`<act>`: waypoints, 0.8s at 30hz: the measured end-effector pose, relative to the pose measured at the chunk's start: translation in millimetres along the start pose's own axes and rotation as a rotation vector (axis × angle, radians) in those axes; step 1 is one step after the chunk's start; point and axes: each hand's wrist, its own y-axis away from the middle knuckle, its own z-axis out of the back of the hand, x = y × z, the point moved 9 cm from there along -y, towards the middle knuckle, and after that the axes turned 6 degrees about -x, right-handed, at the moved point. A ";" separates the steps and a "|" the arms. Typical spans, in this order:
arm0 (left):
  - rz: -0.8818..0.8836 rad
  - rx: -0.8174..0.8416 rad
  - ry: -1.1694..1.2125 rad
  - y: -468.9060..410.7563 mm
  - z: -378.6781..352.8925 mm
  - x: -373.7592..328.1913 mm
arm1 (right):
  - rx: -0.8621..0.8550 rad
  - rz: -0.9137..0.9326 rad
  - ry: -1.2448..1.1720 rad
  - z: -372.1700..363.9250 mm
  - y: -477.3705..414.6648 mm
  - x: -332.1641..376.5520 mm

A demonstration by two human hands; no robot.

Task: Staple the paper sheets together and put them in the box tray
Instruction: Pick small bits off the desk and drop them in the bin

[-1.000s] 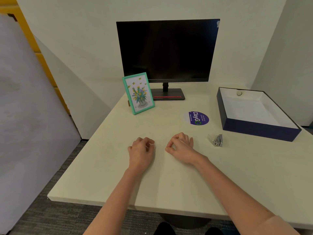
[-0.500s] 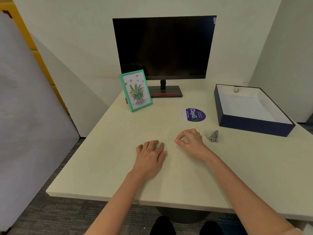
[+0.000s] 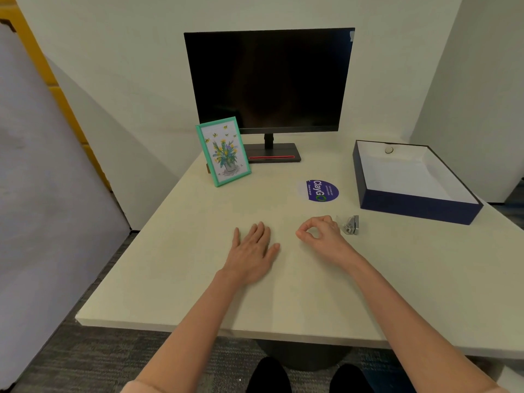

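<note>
Desk: a pale desk [image 3: 425, 279] is seen against a white wall, with a monitor [image 3: 269, 80] at 12 o'clock and a picture frame [image 3: 223, 151] at 11 o'clock.
Sheets: no paper sheets can be told apart from the pale surface; if any lie under the hands, it cannot be told.
Stapler: a small silvery stapler [image 3: 351, 224] is laid on the desk at 3 o'clock from the right hand [image 3: 321, 236], just beside its knuckles and not touched.
Stapler axis: the long axis is judged to run roughly 12 to 6 o'clock, though the thing is too small for certainty.
Right hand: it is curled, thumb and forefinger closed in a ring; whether anything is pinched cannot be told.
Left hand: the left hand [image 3: 252, 248] is laid flat on the desk, palm down, fingers spread, nothing held.
Nearer hand: the stapler is nearer the right hand; the left is well apart, with the right hand between.
Tray: the box tray [image 3: 419, 207] is set at 2 o'clock from the right hand, beyond the stapler, with 1 small round thing [image 3: 389, 150] inside.
Sticker: a purple sticker [image 3: 320, 190] lies at 12 o'clock from the right hand.
Next move: a short reach rightward by the right hand is judged to be called for.
</note>
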 end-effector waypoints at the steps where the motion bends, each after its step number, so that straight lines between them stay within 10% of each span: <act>1: -0.047 0.007 0.002 4.1 -1.5 -4.3 | -0.008 -0.002 -0.006 2.9 0.5 -1.9; 12: 0.055 -0.299 0.344 23.7 27.3 13.6 | 0.059 0.018 0.020 -12.8 11.8 -3.0; 24: 0.187 -0.278 0.485 3.4 26.2 4.3 | 0.057 0.019 0.031 -17.1 7.4 -0.5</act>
